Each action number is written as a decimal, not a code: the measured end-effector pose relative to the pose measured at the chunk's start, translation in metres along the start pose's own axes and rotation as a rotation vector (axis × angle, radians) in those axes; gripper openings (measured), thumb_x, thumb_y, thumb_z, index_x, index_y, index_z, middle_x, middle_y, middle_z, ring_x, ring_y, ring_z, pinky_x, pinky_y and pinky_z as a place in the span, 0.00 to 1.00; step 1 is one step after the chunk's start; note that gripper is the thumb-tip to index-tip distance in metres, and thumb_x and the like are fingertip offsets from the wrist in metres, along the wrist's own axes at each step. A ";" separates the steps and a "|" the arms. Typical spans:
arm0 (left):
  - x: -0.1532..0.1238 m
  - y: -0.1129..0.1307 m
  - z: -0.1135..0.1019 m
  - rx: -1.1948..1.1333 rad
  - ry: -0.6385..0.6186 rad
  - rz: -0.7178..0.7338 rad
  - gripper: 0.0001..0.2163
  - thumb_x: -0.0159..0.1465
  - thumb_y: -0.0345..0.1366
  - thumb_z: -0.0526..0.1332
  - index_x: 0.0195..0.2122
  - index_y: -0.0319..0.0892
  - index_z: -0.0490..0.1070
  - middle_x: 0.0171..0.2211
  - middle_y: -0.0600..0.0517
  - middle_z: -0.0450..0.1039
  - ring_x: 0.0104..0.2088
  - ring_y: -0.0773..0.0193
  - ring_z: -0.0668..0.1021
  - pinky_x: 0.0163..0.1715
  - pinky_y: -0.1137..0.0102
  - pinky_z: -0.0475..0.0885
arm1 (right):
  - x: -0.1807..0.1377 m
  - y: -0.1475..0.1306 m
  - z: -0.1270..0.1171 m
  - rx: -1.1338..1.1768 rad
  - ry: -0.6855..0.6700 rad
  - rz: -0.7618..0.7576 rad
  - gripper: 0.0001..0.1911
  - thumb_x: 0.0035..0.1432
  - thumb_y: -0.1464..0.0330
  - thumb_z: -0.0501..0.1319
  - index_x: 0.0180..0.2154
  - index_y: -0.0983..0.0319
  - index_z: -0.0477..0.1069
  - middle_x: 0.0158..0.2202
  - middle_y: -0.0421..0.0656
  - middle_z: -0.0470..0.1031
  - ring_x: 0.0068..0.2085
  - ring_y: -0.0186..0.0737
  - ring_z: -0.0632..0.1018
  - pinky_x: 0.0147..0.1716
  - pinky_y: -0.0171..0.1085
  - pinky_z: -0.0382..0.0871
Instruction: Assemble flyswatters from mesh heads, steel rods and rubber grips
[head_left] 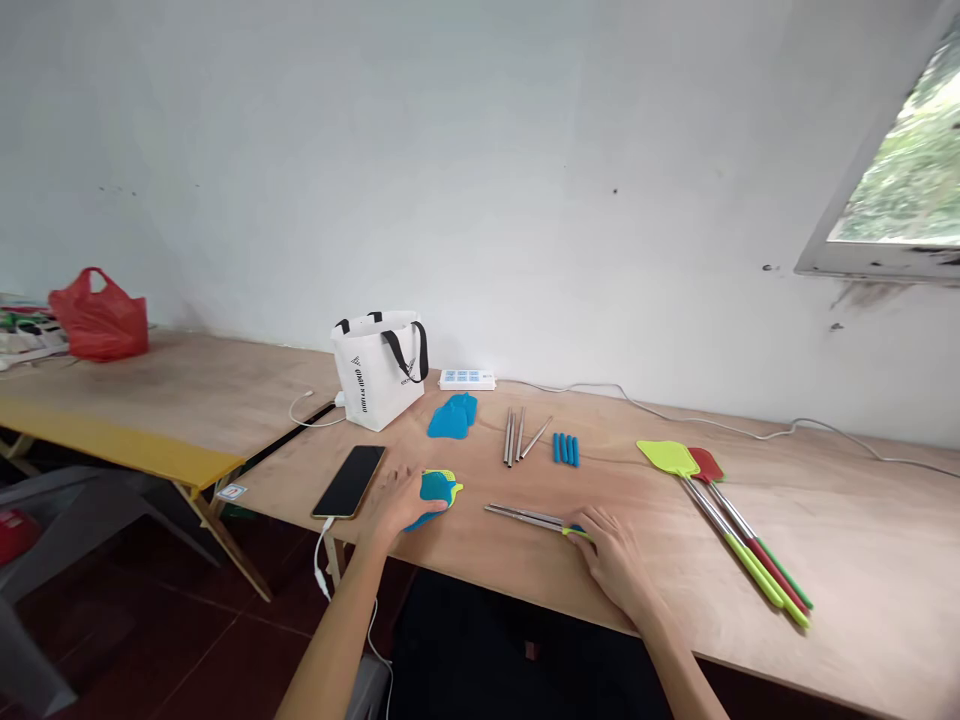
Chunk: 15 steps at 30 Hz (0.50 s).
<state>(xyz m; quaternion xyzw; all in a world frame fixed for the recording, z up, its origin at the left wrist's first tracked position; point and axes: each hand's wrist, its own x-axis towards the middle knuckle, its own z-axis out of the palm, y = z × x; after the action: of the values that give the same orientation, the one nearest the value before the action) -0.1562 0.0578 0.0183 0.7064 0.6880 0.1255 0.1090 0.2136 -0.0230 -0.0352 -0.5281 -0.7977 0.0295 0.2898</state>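
My left hand (397, 497) rests on a blue and yellow-green swatter head (439, 490) near the table's front edge, fingers curled over it. My right hand (611, 550) closes on the green and blue handle end of a thin metal rod (521, 516) lying flat on the table. Behind them lie a stack of blue swatter heads (453, 416), several loose metal rods (519, 436) and several blue grips (566, 449). Two assembled swatters, one yellow-green (667, 458) and one red (705, 465), lie at the right.
A black phone (349, 481) with a white cable lies left of my left hand. A white tote bag (379, 368) and a power strip (467, 379) stand by the wall. A red plastic bag (99, 315) sits on the neighbouring table.
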 end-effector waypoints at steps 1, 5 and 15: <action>0.001 -0.002 0.002 0.012 -0.010 0.005 0.35 0.53 0.54 0.68 0.59 0.42 0.68 0.60 0.33 0.69 0.62 0.32 0.68 0.55 0.51 0.65 | 0.000 -0.002 -0.001 -0.015 0.004 -0.004 0.14 0.72 0.64 0.50 0.48 0.51 0.75 0.45 0.43 0.78 0.46 0.46 0.77 0.46 0.44 0.70; 0.002 -0.001 0.002 0.036 -0.026 -0.008 0.33 0.53 0.56 0.68 0.55 0.42 0.70 0.57 0.34 0.70 0.60 0.34 0.70 0.54 0.52 0.65 | -0.001 -0.006 -0.002 -0.076 0.031 0.026 0.15 0.71 0.64 0.52 0.52 0.50 0.74 0.46 0.45 0.75 0.47 0.47 0.75 0.46 0.45 0.70; -0.010 0.027 -0.020 -0.235 0.159 0.122 0.14 0.60 0.36 0.61 0.48 0.46 0.65 0.51 0.44 0.74 0.52 0.48 0.76 0.48 0.59 0.70 | -0.001 0.005 0.010 -0.130 0.120 0.074 0.19 0.72 0.54 0.50 0.46 0.52 0.77 0.42 0.45 0.74 0.44 0.47 0.75 0.45 0.46 0.70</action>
<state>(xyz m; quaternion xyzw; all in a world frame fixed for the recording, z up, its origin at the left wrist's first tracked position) -0.1377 0.0470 0.0461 0.7173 0.6307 0.2671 0.1279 0.2133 -0.0190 -0.0452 -0.5759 -0.7590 -0.0432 0.3008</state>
